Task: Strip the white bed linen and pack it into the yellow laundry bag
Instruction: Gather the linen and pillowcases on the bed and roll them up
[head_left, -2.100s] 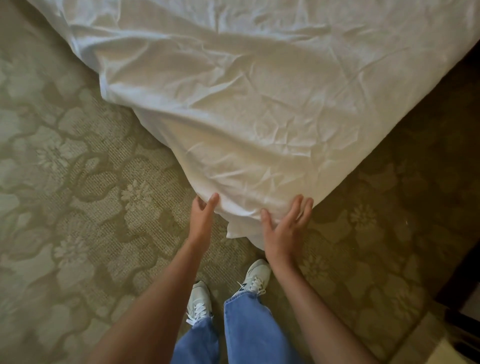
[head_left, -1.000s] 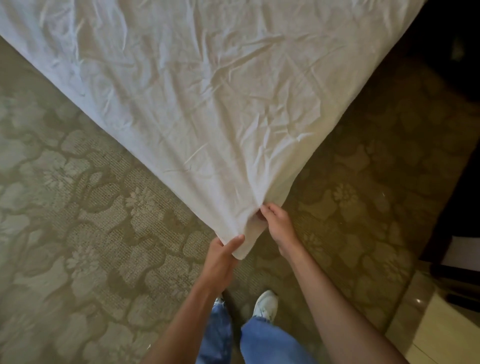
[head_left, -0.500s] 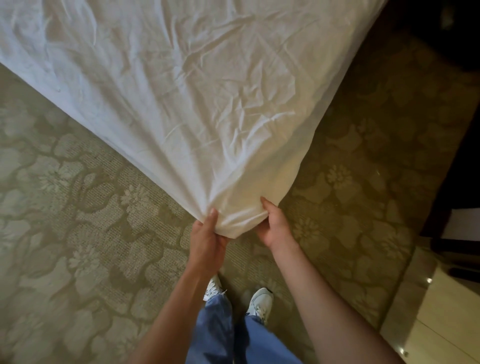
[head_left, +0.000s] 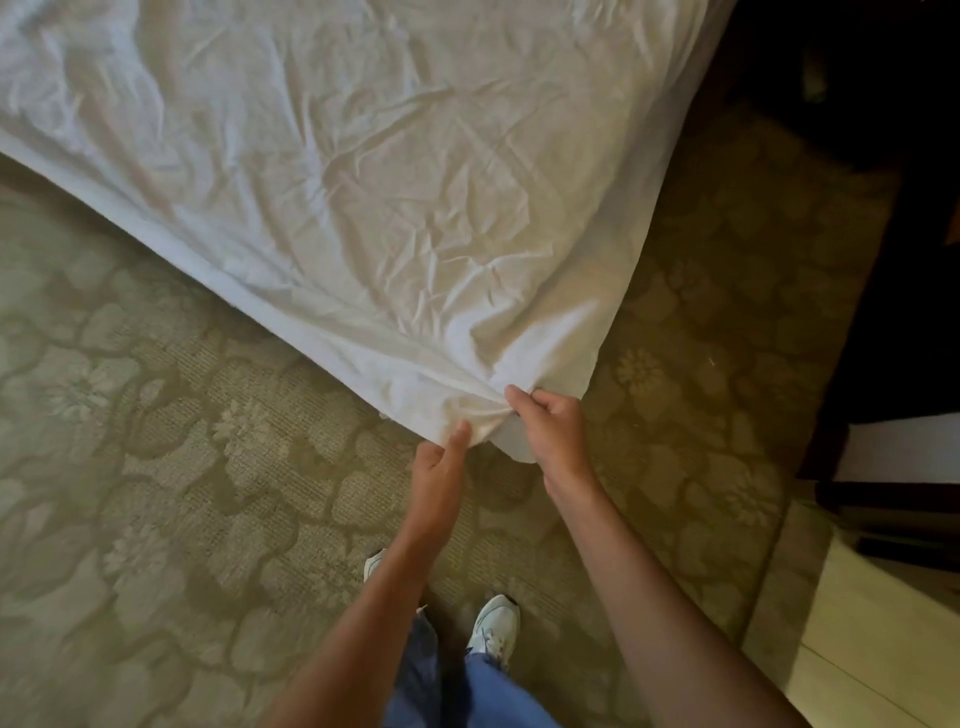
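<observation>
A patterned olive carpet (head_left: 171, 499) with pale flower shapes covers the floor. A white sheet (head_left: 374, 171) spreads wrinkled across the upper part of the view, its near corner coming down over the carpet; whether that corner touches the pile cannot be told. Two white shoes (head_left: 493, 623) stand on the carpet below the corner. At the right edge the carpet meets a strip of pale flooring (head_left: 872, 639) and dark furniture (head_left: 898, 322).

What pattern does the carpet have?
The carpet is olive green with pale flowers, seen in the head view.
</observation>
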